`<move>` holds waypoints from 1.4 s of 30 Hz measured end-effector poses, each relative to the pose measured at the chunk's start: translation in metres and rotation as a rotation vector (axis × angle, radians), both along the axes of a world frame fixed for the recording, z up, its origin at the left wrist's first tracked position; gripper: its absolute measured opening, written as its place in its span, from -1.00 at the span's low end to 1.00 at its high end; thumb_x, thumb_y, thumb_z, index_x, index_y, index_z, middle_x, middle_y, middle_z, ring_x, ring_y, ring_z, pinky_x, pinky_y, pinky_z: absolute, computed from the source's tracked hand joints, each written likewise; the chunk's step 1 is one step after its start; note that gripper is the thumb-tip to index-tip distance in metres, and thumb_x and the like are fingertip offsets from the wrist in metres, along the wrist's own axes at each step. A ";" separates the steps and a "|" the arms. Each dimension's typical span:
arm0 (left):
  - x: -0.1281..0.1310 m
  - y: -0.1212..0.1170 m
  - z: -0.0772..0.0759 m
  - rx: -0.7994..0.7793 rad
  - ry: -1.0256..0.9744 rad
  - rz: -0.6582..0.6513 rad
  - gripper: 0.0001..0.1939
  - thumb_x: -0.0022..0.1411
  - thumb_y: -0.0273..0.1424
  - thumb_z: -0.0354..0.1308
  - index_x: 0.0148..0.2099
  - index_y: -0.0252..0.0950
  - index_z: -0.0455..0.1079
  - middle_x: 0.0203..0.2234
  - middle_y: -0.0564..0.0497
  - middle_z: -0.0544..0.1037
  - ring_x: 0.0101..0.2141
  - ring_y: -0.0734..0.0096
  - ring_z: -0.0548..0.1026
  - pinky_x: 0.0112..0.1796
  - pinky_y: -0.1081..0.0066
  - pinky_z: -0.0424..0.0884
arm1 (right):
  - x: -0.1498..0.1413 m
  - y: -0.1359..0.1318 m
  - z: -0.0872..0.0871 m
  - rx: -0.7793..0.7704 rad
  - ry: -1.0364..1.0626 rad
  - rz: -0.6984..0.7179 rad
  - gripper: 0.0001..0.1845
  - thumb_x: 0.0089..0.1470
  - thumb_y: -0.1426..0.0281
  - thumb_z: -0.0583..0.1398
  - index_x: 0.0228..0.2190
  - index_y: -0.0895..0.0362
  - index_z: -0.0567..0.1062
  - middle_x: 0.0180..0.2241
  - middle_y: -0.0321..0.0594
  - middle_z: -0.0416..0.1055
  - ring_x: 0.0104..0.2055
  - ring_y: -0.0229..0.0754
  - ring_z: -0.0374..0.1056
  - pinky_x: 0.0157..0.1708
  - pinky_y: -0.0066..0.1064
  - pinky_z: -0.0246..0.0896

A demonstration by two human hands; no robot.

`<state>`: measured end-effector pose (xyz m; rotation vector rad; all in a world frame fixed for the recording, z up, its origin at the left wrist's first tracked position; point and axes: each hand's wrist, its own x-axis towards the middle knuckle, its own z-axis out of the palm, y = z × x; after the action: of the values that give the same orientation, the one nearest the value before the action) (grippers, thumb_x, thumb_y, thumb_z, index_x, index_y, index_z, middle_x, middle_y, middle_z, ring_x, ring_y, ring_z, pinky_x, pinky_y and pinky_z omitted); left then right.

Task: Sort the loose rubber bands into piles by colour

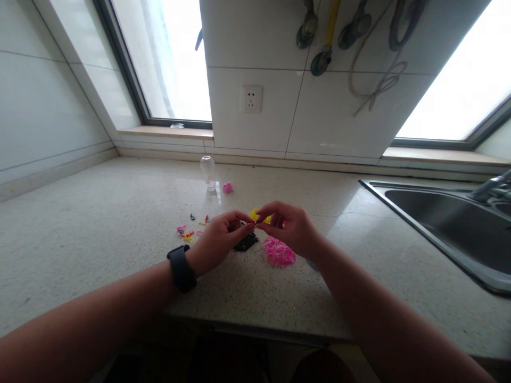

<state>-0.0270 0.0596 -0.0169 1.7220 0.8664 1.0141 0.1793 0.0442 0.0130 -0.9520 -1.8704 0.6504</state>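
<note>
My left hand point(219, 238), with a dark watch point(182, 267) on its wrist, is closed in a pinch. Facing it, my right hand point(290, 226) pinches too, and the fingertips of both hands nearly meet. Between them is a tiny dark piece that looks like a small rubber band point(257, 222). Below the fingers lie a pile of black bands point(246, 243) and a pile of pink bands point(279, 252). Yellow bands point(254, 214) show behind the fingertips, and some red is partly hidden by my right hand. Loose mixed-colour bands point(187, 234) are scattered left of my left hand.
A clear bottle point(207, 174) stands toward the back of the speckled counter point(120, 239), beside a pink cap-like piece point(227, 187). At the right is a steel sink point(431, 213) with a faucet point(493, 185). The tiled wall holds a socket point(252, 99), valves and a hanging cord.
</note>
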 end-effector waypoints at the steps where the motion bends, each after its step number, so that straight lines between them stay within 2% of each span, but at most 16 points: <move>1: 0.000 0.000 0.000 -0.004 0.002 -0.001 -0.70 0.26 -0.16 0.22 -0.14 -0.30 0.44 -0.55 0.10 0.39 -0.55 0.54 0.23 -0.53 0.50 0.09 | 0.000 0.000 0.000 -0.003 -0.001 0.003 -0.74 0.02 0.27 0.36 -0.23 0.11 0.57 -0.42 -0.26 0.50 -0.48 -0.32 0.27 -0.50 -0.45 0.16; 6: 0.000 -0.002 0.007 -0.002 0.017 -0.007 -0.70 0.26 -0.16 0.22 -0.14 -0.31 0.45 -0.55 0.10 0.37 -0.56 0.55 0.22 -0.54 0.50 0.09 | 0.000 -0.001 0.000 0.009 -0.024 0.001 -0.79 0.08 0.26 0.32 -0.25 0.09 0.58 -0.49 -0.31 0.43 -0.51 -0.33 0.22 -0.51 -0.45 0.13; 9: -0.004 0.002 0.015 -0.009 -0.019 -0.001 -0.70 0.32 -0.16 0.14 -0.14 -0.32 0.45 -0.60 0.13 0.29 -0.58 0.57 0.17 -0.57 0.51 0.05 | 0.000 0.000 -0.001 0.038 -0.035 -0.010 -0.81 0.11 0.26 0.29 -0.27 0.09 0.58 -0.48 -0.30 0.41 -0.51 -0.34 0.20 -0.51 -0.44 0.13; 13: -0.013 0.015 0.022 -0.019 -0.101 0.111 -0.70 0.38 -0.20 0.04 -0.17 -0.33 0.45 -0.67 0.17 0.16 -0.64 0.57 0.09 -0.61 0.50 0.00 | -0.001 0.005 -0.006 -0.007 -0.021 -0.005 -0.82 0.11 0.26 0.29 -0.29 0.10 0.58 -0.47 -0.29 0.43 -0.52 -0.35 0.19 -0.51 -0.45 0.12; 16: -0.019 0.024 0.021 -0.011 -0.121 0.176 -0.71 0.37 -0.21 0.04 -0.21 -0.33 0.44 -0.68 0.17 0.16 -0.65 0.57 0.07 -0.62 0.49 -0.02 | -0.003 0.008 -0.007 -0.154 0.103 0.036 -0.79 0.04 0.25 0.34 -0.31 0.11 0.56 -0.50 -0.30 0.43 -0.53 -0.34 0.22 -0.55 -0.46 0.12; 21: -0.024 0.030 0.018 -0.004 -0.122 0.199 -0.72 0.36 -0.22 0.03 -0.23 -0.33 0.42 -0.68 0.17 0.15 -0.65 0.57 0.06 -0.63 0.48 -0.03 | -0.005 0.007 0.001 -0.407 0.422 0.133 -0.74 -0.08 0.25 0.40 -0.38 0.12 0.52 -0.47 -0.30 0.47 -0.56 -0.36 0.26 -0.61 -0.50 0.13; 25: -0.023 0.029 0.016 0.003 -0.102 0.193 -0.71 0.36 -0.21 0.04 -0.26 -0.33 0.42 -0.69 0.18 0.13 -0.66 0.57 0.05 -0.62 0.47 -0.04 | -0.006 0.004 0.006 -0.483 0.568 0.156 -0.70 -0.12 0.23 0.42 -0.39 0.12 0.51 -0.48 -0.31 0.48 -0.58 -0.39 0.22 -0.62 -0.52 0.10; 29: -0.022 0.027 0.018 0.022 -0.072 0.184 -0.70 0.35 -0.22 0.05 -0.29 -0.33 0.43 -0.70 0.17 0.14 -0.65 0.57 0.07 -0.61 0.47 -0.03 | -0.006 0.004 0.006 -0.470 0.629 0.147 -0.68 -0.14 0.23 0.42 -0.40 0.12 0.48 -0.44 -0.29 0.50 -0.57 -0.40 0.20 -0.61 -0.51 0.10; 33: -0.030 0.031 0.026 0.063 -0.061 0.220 -0.71 0.34 -0.23 0.04 -0.30 -0.32 0.44 -0.70 0.15 0.15 -0.65 0.56 0.07 -0.60 0.46 -0.02 | -0.006 0.009 0.002 -0.401 0.521 0.096 -0.71 -0.10 0.24 0.41 -0.37 0.11 0.50 -0.40 -0.26 0.52 -0.55 -0.38 0.20 -0.59 -0.49 0.11; 37: -0.052 0.049 0.033 0.125 -0.071 0.324 -0.73 0.34 -0.28 0.01 -0.29 -0.33 0.42 -0.69 0.16 0.15 -0.65 0.56 0.05 -0.60 0.46 -0.04 | -0.006 0.014 -0.006 -0.295 0.358 -0.019 -0.71 -0.05 0.19 0.38 -0.36 0.13 0.55 -0.41 -0.23 0.52 -0.51 -0.33 0.23 -0.54 -0.45 0.14; 39: -0.068 0.062 0.034 0.151 -0.062 0.378 -0.75 0.33 -0.30 0.00 -0.28 -0.34 0.42 -0.68 0.16 0.15 -0.65 0.56 0.06 -0.60 0.47 -0.05 | -0.005 0.015 -0.010 -0.213 0.210 -0.067 -0.71 0.01 0.16 0.34 -0.33 0.12 0.57 -0.42 -0.22 0.51 -0.49 -0.30 0.25 -0.49 -0.42 0.15; 42: -0.094 0.078 0.028 0.175 -0.003 0.438 -0.75 0.31 -0.31 -0.02 -0.27 -0.35 0.41 -0.67 0.15 0.18 -0.65 0.55 0.07 -0.61 0.47 -0.04 | -0.007 0.015 -0.013 -0.005 -0.118 -0.101 -0.77 0.09 0.18 0.30 -0.32 0.09 0.60 -0.42 -0.21 0.50 -0.40 -0.23 0.30 -0.35 -0.35 0.18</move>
<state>-0.1214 0.1379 0.0114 1.7098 1.2162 1.4146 0.1721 0.0588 0.0003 -1.1010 -1.9103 0.5486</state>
